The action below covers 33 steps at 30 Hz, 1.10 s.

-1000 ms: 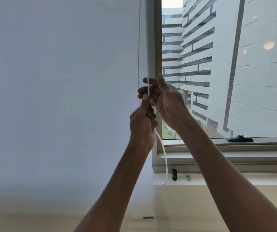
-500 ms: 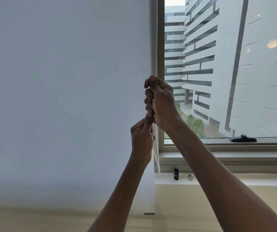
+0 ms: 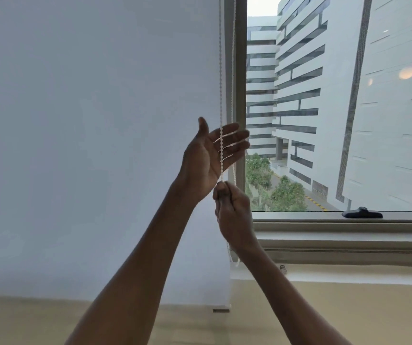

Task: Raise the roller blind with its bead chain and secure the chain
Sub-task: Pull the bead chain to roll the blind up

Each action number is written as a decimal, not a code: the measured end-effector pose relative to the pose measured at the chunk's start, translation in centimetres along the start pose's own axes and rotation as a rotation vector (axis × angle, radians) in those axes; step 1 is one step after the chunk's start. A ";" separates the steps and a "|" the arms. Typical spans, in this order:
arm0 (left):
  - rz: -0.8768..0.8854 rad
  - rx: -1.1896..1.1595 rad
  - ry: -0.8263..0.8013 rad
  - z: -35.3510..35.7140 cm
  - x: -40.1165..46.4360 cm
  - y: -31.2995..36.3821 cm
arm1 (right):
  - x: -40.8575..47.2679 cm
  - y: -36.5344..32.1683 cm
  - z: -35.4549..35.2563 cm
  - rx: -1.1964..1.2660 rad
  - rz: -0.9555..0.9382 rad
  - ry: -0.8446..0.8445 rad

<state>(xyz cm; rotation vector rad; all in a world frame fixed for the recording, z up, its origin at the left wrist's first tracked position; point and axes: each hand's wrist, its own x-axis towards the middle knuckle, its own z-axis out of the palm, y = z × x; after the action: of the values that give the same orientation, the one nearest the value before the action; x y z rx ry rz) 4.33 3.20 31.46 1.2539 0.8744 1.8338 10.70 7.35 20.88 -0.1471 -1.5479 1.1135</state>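
- 2 strands of white bead chain [image 3: 221,95] hang down the left edge of the window frame [image 3: 241,70]; the nearer strand crosses in front of the spread fingers [image 3: 232,140] of the left hand [image 3: 206,160], which is flat and wide, gripping nothing.
- Just below, the right hand [image 3: 232,207] is a closed fist around the chain, thumb on top, the strand running taut up out of it; the slack tail shows under the wrist near the sill [image 3: 349,272].
- The roller blind [image 3: 349,255] appears as a pale band of fabric and bottom bar across the foot of the glass; whether that is its full extent cannot be told from here. If so, the blind reads as near the bottom, with most of the raising left to do.
- No cleat or hook for the chain is clearly visible, so the securing step looks not yet begun; a small fitting on the sill is too small to identify.
- Beyond: a plain white wall [image 3: 88,145] to the left, beige floor [image 3: 25,319] below, a dark window handle [image 3: 362,213] on the lower frame, and pale striped buildings [image 3: 324,95] with trees outside.
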 end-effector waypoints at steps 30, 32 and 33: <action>0.134 0.095 0.435 0.7 -4.8 -10.5 | 6.9 -5.9 -0.5 0.419 0.270 -0.115; 0.139 0.106 0.418 0.4 -4.9 -10.4 | 6.8 -5.8 -0.5 0.509 0.273 -0.118; 0.144 0.103 0.406 0.3 -4.9 -10.3 | 6.8 -5.9 -0.5 0.524 0.268 -0.130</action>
<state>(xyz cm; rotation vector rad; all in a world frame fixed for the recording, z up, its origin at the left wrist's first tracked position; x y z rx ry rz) 7.81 4.14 20.65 1.0425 1.1312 2.2298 11.64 8.79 29.74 0.0782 -1.3217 1.7343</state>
